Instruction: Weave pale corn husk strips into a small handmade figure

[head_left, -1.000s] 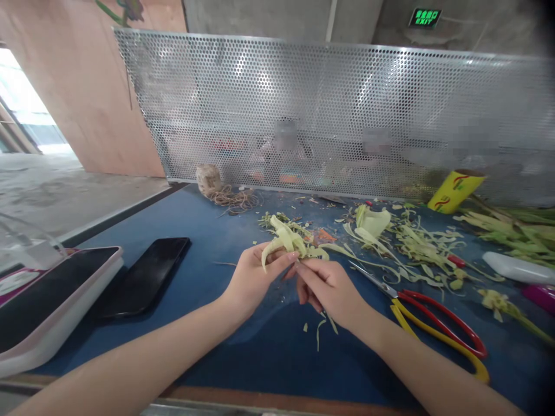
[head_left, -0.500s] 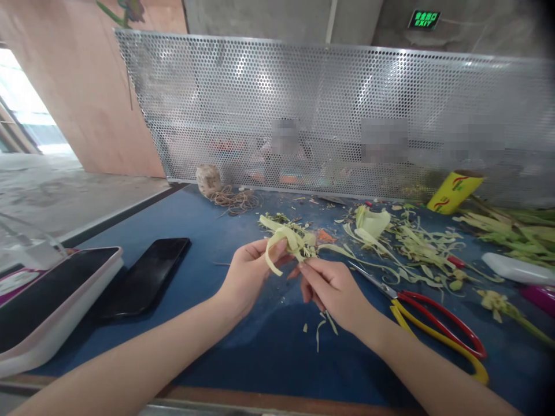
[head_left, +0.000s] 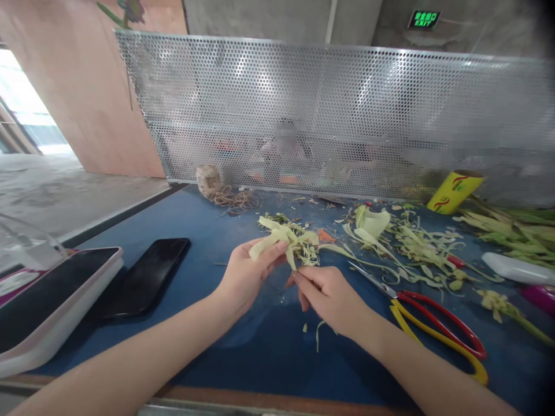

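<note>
Daylight glares at left — glints dot the perforated screen (head_left: pixel 303 86) — right corners darken.

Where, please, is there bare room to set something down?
The blue tabletop looks bare between the black rectangular phone and beige twine ball, and nearly so between the person's forearms. Right of the right hand, pale green plant strips and red-and-yellow-handled metal scissors crowd it.

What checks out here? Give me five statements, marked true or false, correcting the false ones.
The left hand holds a pale green strip. True.
The scissors are in the right hand. False: the scissors lie on the table.
The scissors' handles are both red. False: one is red, one yellow.
A black phone lies left of both hands. True.
The twine lies right of the yellow tube. False: it lies left.
</note>
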Demonstrator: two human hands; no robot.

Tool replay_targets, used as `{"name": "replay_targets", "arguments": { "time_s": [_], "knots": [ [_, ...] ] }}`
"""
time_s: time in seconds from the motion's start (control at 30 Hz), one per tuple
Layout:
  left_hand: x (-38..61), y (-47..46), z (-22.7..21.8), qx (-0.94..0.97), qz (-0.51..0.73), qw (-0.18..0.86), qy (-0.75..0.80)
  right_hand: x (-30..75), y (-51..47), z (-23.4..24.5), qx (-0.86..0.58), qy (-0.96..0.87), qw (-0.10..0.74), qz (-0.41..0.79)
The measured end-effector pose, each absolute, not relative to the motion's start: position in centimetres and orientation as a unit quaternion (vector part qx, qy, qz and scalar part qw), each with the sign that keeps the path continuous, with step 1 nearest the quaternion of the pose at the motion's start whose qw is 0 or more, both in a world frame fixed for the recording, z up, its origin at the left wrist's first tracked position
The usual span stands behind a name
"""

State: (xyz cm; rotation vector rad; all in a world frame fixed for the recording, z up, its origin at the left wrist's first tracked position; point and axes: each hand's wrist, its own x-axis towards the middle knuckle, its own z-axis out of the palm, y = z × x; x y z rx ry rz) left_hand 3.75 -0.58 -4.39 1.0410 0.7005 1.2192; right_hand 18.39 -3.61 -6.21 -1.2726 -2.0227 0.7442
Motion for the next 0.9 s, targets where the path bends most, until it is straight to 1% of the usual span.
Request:
{"name": "replay_targets", "arguments": {
  "time_s": [0.23,0.33,0.47,0.53,0.67,0.7,0.73,0.8,0.9],
  "knots": [
    [3.3,-0.2,-4.0,0.448,0.551,0.625,0.324,19.7,-3.6,-5.0,-0.522,-0.797,0.25,0.175],
    [3.4,-0.2,-4.0,0.431,0.559,0.616,0.349,20.7,-3.3,-4.6,-0.544,-0.794,0.219,0.159],
    [3.4,-0.3,-4.0,0.422,0.56,0.607,0.374,21.8,-3.1,-4.2,-0.524,-0.813,0.198,0.162],
    [3.4,-0.4,-4.0,0.448,0.544,0.599,0.38,22.2,-3.1,-3.8,-0.524,-0.808,0.224,0.15],
    [3.6,-1.0,-4.2,0.552,0.454,0.568,0.407,22.6,-3.0,-2.9,-0.529,-0.752,0.375,0.118],
    [3.7,-1.2,-4.2,0.582,0.423,0.562,0.408,22.5,-2.9,-2.9,-0.521,-0.745,0.397,0.124],
    [3.8,-1.4,-4.3,0.61,0.394,0.556,0.403,22.4,-2.8,-2.9,-0.513,-0.745,0.404,0.137],
    [4.0,-1.6,-4.3,0.65,0.351,0.549,0.39,22.1,-2.6,-3.1,-0.505,-0.754,0.389,0.157],
    [4.3,-1.9,-4.3,0.661,0.329,0.541,0.403,21.8,-2.5,-3.5,-0.514,-0.752,0.387,0.139]
  ]
}}
